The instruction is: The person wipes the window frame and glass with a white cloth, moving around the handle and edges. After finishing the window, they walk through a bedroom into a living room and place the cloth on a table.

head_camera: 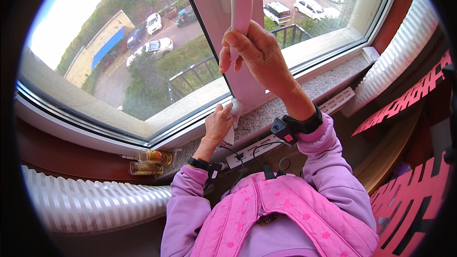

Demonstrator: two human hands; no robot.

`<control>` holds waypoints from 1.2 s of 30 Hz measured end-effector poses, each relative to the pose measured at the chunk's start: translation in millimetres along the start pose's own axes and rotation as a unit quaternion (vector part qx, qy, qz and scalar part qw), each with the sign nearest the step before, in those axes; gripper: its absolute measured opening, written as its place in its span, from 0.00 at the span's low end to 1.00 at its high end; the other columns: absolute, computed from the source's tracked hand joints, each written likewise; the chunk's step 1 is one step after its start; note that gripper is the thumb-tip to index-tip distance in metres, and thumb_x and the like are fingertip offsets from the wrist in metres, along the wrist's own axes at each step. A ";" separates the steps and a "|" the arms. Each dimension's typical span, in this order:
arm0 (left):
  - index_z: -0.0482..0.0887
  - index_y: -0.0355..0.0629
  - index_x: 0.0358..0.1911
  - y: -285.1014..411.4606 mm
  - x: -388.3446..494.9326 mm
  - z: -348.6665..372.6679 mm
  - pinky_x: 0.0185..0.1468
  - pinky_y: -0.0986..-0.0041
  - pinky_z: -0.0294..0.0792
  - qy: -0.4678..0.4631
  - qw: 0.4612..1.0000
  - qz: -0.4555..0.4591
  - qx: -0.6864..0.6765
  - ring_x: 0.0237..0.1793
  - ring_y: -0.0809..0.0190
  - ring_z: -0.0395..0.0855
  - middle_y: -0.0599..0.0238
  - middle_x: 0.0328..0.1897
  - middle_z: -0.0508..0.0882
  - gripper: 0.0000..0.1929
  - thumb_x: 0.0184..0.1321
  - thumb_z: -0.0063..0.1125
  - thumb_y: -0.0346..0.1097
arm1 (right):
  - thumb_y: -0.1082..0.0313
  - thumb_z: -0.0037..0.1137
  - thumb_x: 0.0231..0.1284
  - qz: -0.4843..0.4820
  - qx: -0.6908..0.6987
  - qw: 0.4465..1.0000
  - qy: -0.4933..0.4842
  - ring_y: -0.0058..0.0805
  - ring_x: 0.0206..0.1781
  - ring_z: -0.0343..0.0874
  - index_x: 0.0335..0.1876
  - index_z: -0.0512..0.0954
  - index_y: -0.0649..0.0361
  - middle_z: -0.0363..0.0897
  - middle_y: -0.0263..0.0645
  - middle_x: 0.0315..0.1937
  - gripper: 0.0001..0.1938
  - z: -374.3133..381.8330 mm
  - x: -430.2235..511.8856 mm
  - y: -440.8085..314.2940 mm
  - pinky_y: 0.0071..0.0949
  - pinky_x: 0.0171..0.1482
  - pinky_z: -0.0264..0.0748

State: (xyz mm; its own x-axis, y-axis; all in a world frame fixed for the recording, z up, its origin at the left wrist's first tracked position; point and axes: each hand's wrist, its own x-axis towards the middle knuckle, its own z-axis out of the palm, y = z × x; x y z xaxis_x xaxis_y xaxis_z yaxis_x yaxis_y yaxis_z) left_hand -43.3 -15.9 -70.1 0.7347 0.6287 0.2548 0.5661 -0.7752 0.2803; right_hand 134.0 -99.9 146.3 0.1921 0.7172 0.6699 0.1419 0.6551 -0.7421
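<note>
My right hand [262, 51] is wrapped around the lower end of a white window handle [242, 1] on the window frame [246, 84]. Lower down, my left hand [218, 123] holds a crumpled whitish cloth [234, 109] against the bottom corner of the frame, where it meets the speckled stone sill [257, 119]. Part of the cloth hangs below the fingers. Left of the frame is a large glass pane [142, 64]; another pane [307, 14] is on the right. Whether the sash is latched cannot be told.
Two glass jars [146, 162] are at the sill's left end. Striped, gathered curtains [96, 200] flank the window, and a slotted power strip [250, 153] with cables runs below the sill. Red paper cutouts [410, 196] are on the right. A small white box [370, 54] sits on the sill.
</note>
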 end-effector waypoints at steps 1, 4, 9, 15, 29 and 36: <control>0.81 0.52 0.54 -0.1 0.1 0.0 0.33 0.58 0.74 -0.002 1.000 -0.002 -0.002 0.31 0.48 0.84 0.57 0.36 0.78 0.21 0.56 0.63 0.46 | 0.54 0.48 0.75 -0.001 -0.002 1.000 -0.002 0.15 0.27 0.80 0.42 0.74 0.57 0.81 0.31 0.24 0.14 -0.1 0.2 0.2 0.16 0.28 0.72; 0.81 0.53 0.54 -0.4 -0.1 1.0 0.33 0.58 0.74 -0.001 1.000 -0.002 -0.004 0.32 0.48 0.84 0.57 0.36 0.78 0.21 0.56 0.63 0.46 | 0.53 0.47 0.75 0.000 -0.008 1.000 -0.006 0.16 0.27 0.81 0.42 0.73 0.57 0.81 0.31 0.24 0.14 -0.6 0.5 0.5 0.16 0.28 0.73; 0.80 0.53 0.53 2.2 -0.7 2.2 0.33 0.58 0.75 -0.005 1.000 -0.009 0.012 0.32 0.48 0.84 0.57 0.37 0.78 0.21 0.56 0.63 0.47 | 0.52 0.47 0.75 0.011 -0.007 1.000 -0.004 0.16 0.28 0.81 0.43 0.73 0.57 0.81 0.31 0.24 0.15 -0.3 -0.1 -0.4 0.16 0.28 0.73; 0.81 0.51 0.53 5.0 0.6 -0.5 0.38 0.55 0.75 -0.023 0.999 -0.031 -0.001 0.35 0.44 0.84 0.54 0.38 0.79 0.22 0.52 0.64 0.43 | 0.53 0.47 0.75 0.004 -0.013 1.000 -0.005 0.15 0.27 0.80 0.43 0.73 0.57 0.81 0.31 0.24 0.14 -0.4 0.4 -0.4 0.16 0.28 0.73; 0.80 0.51 0.54 5.2 0.6 0.4 0.38 0.55 0.75 -0.030 0.999 -0.033 -0.002 0.35 0.44 0.84 0.54 0.39 0.79 0.23 0.53 0.64 0.45 | 0.54 0.48 0.75 -0.001 -0.014 1.000 0.003 0.15 0.25 0.77 0.42 0.74 0.58 0.80 0.31 0.23 0.14 0.6 1.1 1.7 0.17 0.28 0.70; 0.80 0.50 0.53 5.4 0.8 0.0 0.38 0.55 0.75 -0.036 0.999 -0.036 0.001 0.36 0.44 0.84 0.54 0.39 0.79 0.23 0.53 0.64 0.45 | 0.54 0.48 0.75 0.003 -0.014 1.000 0.003 0.15 0.25 0.76 0.41 0.74 0.58 0.80 0.32 0.23 0.14 0.9 0.8 2.2 0.17 0.28 0.70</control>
State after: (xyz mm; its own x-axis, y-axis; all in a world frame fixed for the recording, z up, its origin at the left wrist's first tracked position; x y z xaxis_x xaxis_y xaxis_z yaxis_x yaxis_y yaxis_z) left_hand -39.6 -19.6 -68.4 0.7164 0.6774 0.1670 0.6196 -0.7278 0.2939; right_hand 133.7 -97.7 145.2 0.1999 0.7198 0.6647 0.1677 0.6433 -0.7470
